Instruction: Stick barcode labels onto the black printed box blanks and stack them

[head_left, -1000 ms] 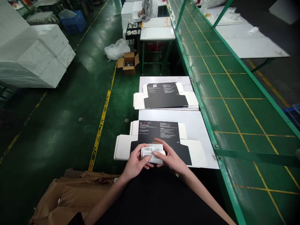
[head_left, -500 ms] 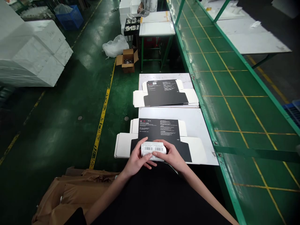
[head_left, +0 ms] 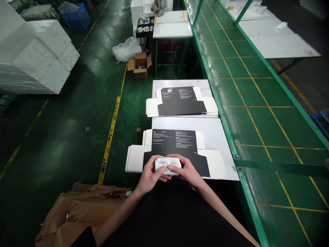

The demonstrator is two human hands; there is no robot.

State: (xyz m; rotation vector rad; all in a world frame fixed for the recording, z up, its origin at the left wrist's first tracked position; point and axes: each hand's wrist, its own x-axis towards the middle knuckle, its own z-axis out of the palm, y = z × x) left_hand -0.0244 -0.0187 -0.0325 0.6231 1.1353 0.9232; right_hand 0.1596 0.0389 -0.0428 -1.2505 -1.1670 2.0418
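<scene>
Between my two hands is a roll of white barcode labels (head_left: 167, 162), its printed face turned up towards me. My left hand (head_left: 151, 173) grips the roll's left side, thumb on the printed face and fingers curled round and beneath. On the right side my right hand (head_left: 187, 170) closes round it, thumb pressed near the middle of the labels. Just beyond the hands lies a stack of flat black-and-white carton blanks (head_left: 174, 141) with small white print. Part of the nearer stack is hidden behind my hands.
A second stack of carton blanks (head_left: 180, 103) lies farther along the white table (head_left: 208, 132). Along the right runs a green conveyor (head_left: 253, 103) with a raised frame. Brown cardboard (head_left: 84, 216) sits low at left; an open carton (head_left: 140, 68) stands on the floor ahead. Someone's hand shows at the far table.
My left fingers have drawn in round the roll; the index finger, stretched out before, is now bent over its far edge. The roll has tilted slightly. Both stacks stay put.
</scene>
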